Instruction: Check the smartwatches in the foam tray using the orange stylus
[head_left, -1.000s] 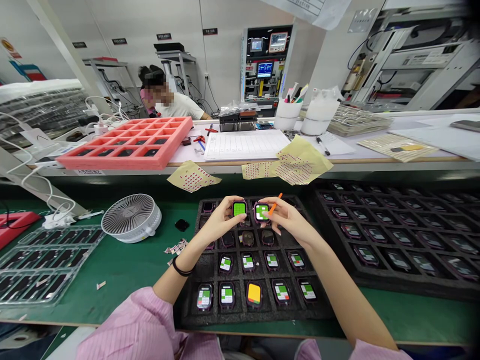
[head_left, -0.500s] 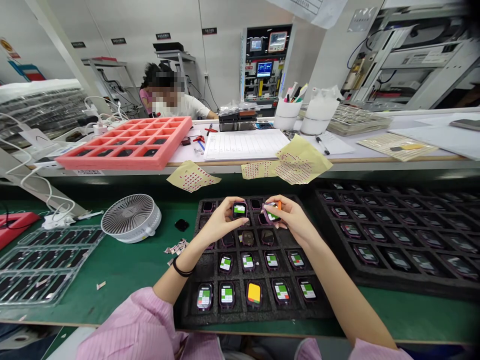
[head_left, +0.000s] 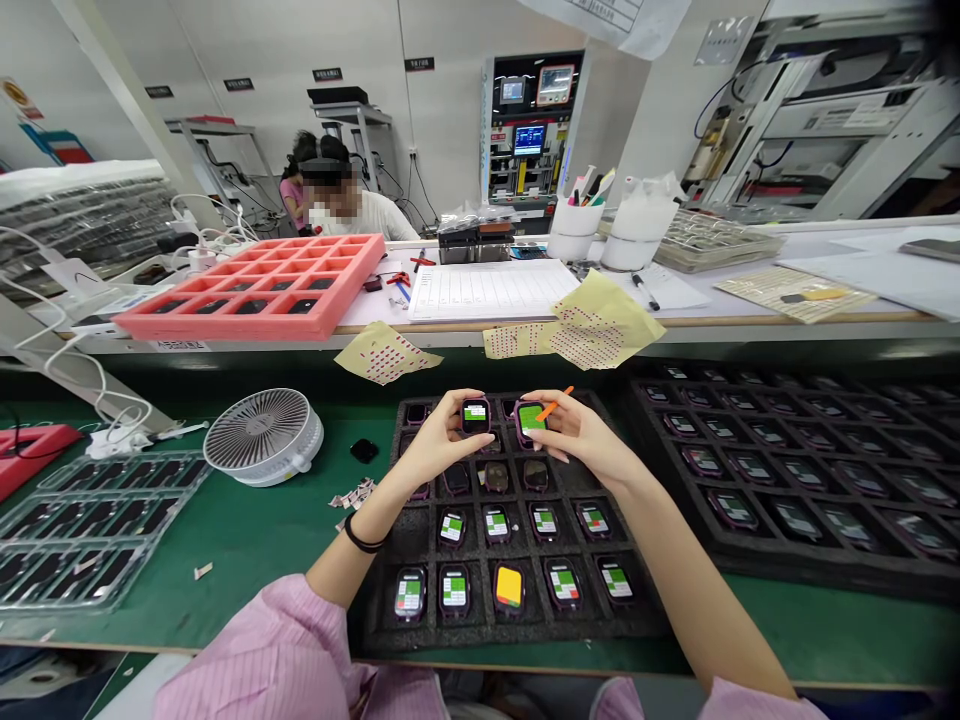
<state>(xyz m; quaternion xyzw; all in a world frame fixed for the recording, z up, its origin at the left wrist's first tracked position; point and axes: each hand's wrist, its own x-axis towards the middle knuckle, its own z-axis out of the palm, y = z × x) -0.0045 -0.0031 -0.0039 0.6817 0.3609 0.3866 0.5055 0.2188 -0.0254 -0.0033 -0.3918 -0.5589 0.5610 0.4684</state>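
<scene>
My left hand [head_left: 444, 435] pinches a dark smartwatch body [head_left: 475, 416] with a lit green and white screen, thumb below and fingers above. In my right hand [head_left: 581, 432] is a second smartwatch body [head_left: 529, 422], purple-rimmed, its screen mostly green. A thin orange stick [head_left: 555, 402] also sits between the right fingers, slanting across that watch's edge. Both hands are above the far rows of a black foam tray [head_left: 517, 632]. Nearer compartments hold several lit watches, one with a yellow screen [head_left: 509, 587]. The farther ones have dark watches, partly hidden by my hands.
A second black foam tray [head_left: 814, 570] full of watches lies to the right. On the left are a grey fan [head_left: 262, 436], a clear plastic tray [head_left: 105, 530] and small paper scraps [head_left: 352, 495]. A shelf with a pink foam tray [head_left: 247, 322] crosses ahead; a person sits beyond it.
The watch in my right hand has turned its screen more toward me and shifted slightly left. The orange stick has tilted from upright to slanting. My left hand has barely moved.
</scene>
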